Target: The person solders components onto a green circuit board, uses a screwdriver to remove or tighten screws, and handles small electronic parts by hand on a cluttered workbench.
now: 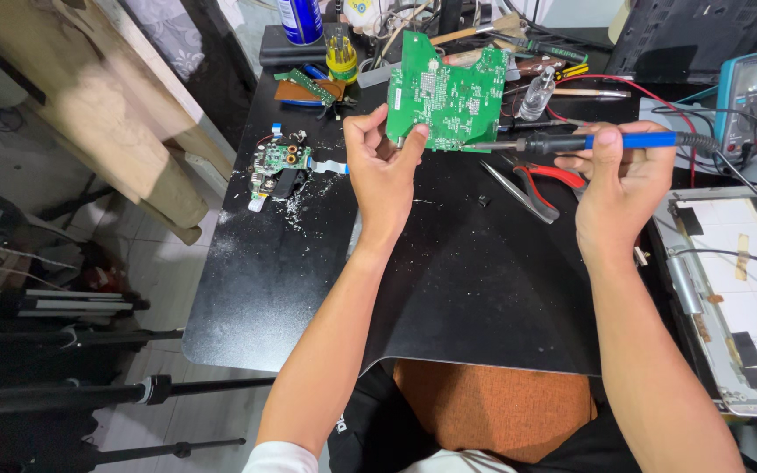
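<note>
My left hand (pixel 385 166) grips the lower left corner of a green circuit board (pixel 449 92) and holds it upright above the black mat (pixel 449 280). My right hand (pixel 619 180) holds a soldering iron (pixel 606 141) with a blue and black handle. The iron lies level and points left, its metal tip touching the board's lower edge. Its black cord runs off to the right.
A small green board (pixel 278 162) with a ribbon cable lies on the mat's left, beside white crumbs. Tweezers (pixel 523 193) and red-handled cutters (pixel 554 175) lie under the iron. A multimeter (pixel 749 88) stands at the right, above an opened flat device (pixel 746 289). Tripod legs (pixel 89 385) stand at lower left.
</note>
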